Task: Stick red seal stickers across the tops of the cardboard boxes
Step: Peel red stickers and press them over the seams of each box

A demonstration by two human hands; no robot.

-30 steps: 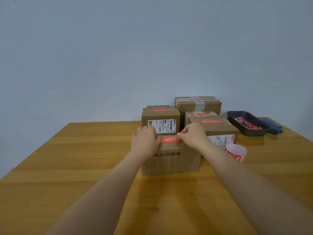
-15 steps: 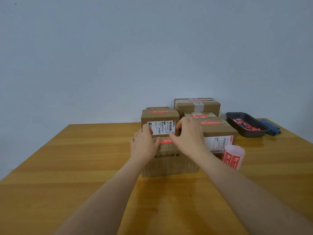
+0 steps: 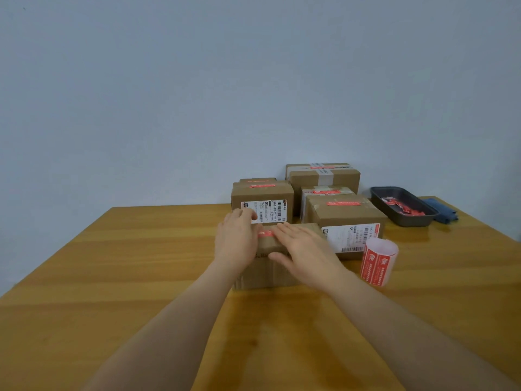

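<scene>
The nearest cardboard box [image 3: 267,273] stands on the wooden table [image 3: 141,263] in front of me. A red seal sticker [image 3: 265,234] lies across its top, showing between my hands. My left hand [image 3: 236,240] rests on the box's left top edge. My right hand [image 3: 306,251] lies flat with straight fingers over the right part of the top, covering the sticker's right end. A roll of red seal stickers [image 3: 377,262] stands upright to the right of the box.
Several other cardboard boxes with red stickers on top stand behind, one with a white label [image 3: 265,203] and one on the right [image 3: 345,214]. A dark tray [image 3: 403,206] with red scraps and a blue cloth [image 3: 441,211] sit at the far right.
My right hand went from pinching the sticker's right end to lying flat across the box top. The sticker now lies on the box. My left hand stayed at the left end.
</scene>
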